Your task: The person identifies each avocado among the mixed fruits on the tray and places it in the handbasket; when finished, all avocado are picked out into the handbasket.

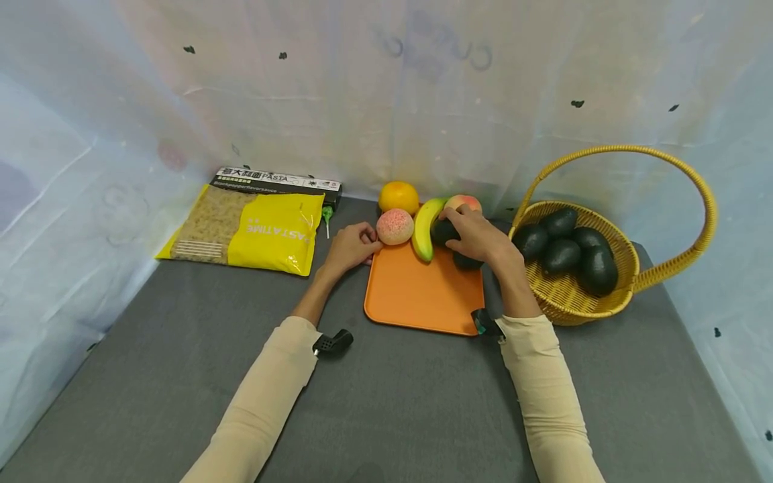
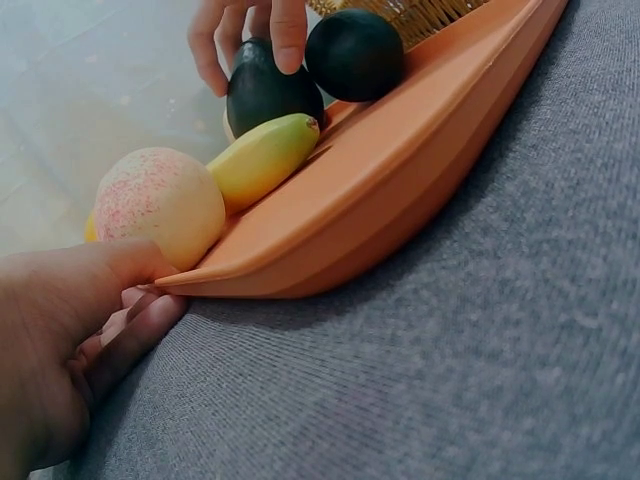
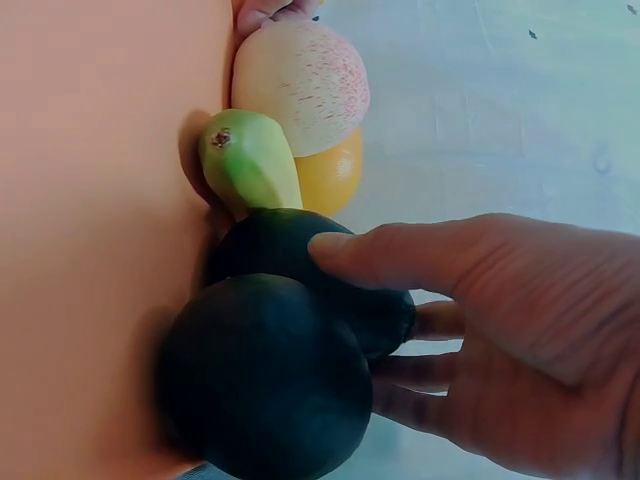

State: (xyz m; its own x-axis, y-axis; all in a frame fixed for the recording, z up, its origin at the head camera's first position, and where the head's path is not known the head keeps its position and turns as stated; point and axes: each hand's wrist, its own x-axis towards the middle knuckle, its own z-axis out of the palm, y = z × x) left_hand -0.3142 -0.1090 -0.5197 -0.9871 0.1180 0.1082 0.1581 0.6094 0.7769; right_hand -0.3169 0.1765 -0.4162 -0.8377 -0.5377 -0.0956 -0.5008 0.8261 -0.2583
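Note:
My left hand (image 1: 352, 248) pinches the left rim of an orange tray (image 1: 423, 295), thumb on top and fingers below in the left wrist view. On the tray's far half my right hand (image 1: 474, 235) grips a dark avocado (image 3: 290, 245), its thumb on the near side and fingers around the other. A second avocado (image 3: 265, 380) lies right beside that one. Left of them is a yellow-green banana (image 1: 425, 228), then a speckled pink peach (image 1: 395, 227) close to my left fingertips. Behind sit an orange (image 1: 398, 197) and another peach (image 1: 464, 201), partly covered by the right hand.
To the right stands a yellow wicker basket (image 1: 622, 302) with a tall handle, holding several avocados (image 1: 561, 256). At the left lie a yellow pasta bag (image 1: 274, 231), a black pasta box (image 1: 278, 180) and a green-wrapped lollipop (image 1: 327, 213). A pale curtain (image 1: 386, 100) hangs behind the grey table (image 1: 392, 402).

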